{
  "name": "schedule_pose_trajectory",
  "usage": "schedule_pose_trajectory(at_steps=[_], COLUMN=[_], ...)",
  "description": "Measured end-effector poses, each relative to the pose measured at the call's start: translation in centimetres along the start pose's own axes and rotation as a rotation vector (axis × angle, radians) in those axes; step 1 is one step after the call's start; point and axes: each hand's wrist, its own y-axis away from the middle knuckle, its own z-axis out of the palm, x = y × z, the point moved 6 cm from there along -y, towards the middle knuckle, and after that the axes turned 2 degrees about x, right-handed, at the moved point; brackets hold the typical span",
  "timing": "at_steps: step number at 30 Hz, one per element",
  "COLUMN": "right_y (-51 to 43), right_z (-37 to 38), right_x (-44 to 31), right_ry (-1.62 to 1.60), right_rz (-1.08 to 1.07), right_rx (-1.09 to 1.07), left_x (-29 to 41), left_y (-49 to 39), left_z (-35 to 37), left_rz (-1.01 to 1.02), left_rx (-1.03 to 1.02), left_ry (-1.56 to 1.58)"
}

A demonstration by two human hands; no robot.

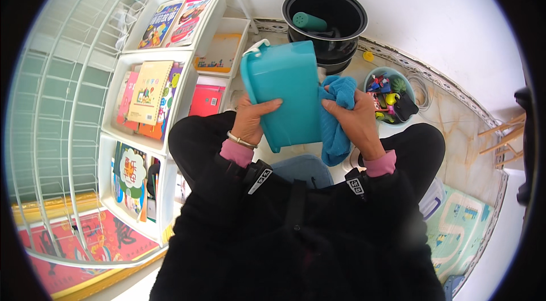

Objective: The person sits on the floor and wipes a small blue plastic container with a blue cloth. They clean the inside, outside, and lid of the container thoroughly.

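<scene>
A teal plastic bin (290,88) with a white clip or handle (257,47) at its upper left corner is held up between my knees, tilted on its side. My left hand (251,120) grips its left rim, thumb lying on the outer wall. In my right hand (356,120) is a bunched blue cloth (337,130), pressed near the bin's right end. The inside of the bin is turned away from view. Below it, part of a grey-blue seat (303,171) shows between my legs.
Ahead stands a large black tub (324,56) with a green cylinder (309,22) inside. A light-blue round basin (413,88) of small toys sits to its right, beside a coiled cable (423,92). White book bins (111,117) and a white wire rack (81,88) line the left.
</scene>
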Motion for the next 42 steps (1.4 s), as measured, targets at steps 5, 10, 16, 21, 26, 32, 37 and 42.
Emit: schedule_pose_trajectory(at_steps=[5, 10, 16, 21, 26, 32, 37, 42], right_y=[1.5, 2.9, 0.4, 1.9, -0.3, -0.9, 1.5, -0.8], right_z=[2.7, 6.7, 3.7, 6.1, 6.1, 5.9, 8.3, 6.1], right_x=[-1.2, -1.6, -0.5, 1.7, 0.4, -1.2, -2.8, -4.0], right_ry=[0.406, 0.470, 0.687, 0.368, 0.802, 0.312, 0.307, 0.332], right_rz=[-0.392, -0.590, -0.371, -0.223, -0.331, -0.321, -0.439, -0.435], right_rx=[0.022, -0.239, 0.121, -0.274, -0.063, 0.024, -0.217, 0.163], left_x=[-2.2, -3.4, -4.0, -3.5, -1.6, 0.8, 3.3, 3.9], left_y=[-0.1, 0.0, 0.0, -1.0, -1.7, -2.0, -1.7, -1.4], left_z=[0.0, 0.2, 1.1, 1.1, 1.7, 4.0, 3.1, 3.1], left_rz=[-0.124, -0.188, -0.260, -0.241, -0.199, -0.137, -0.126, 0.000], left_rx=[-0.009, -0.003, -0.054, -0.115, -0.123, -0.201, -0.172, -0.146], left_ry=[-0.020, 0.059, 0.106, 0.019, 0.074, -0.076, 0.085, 0.114])
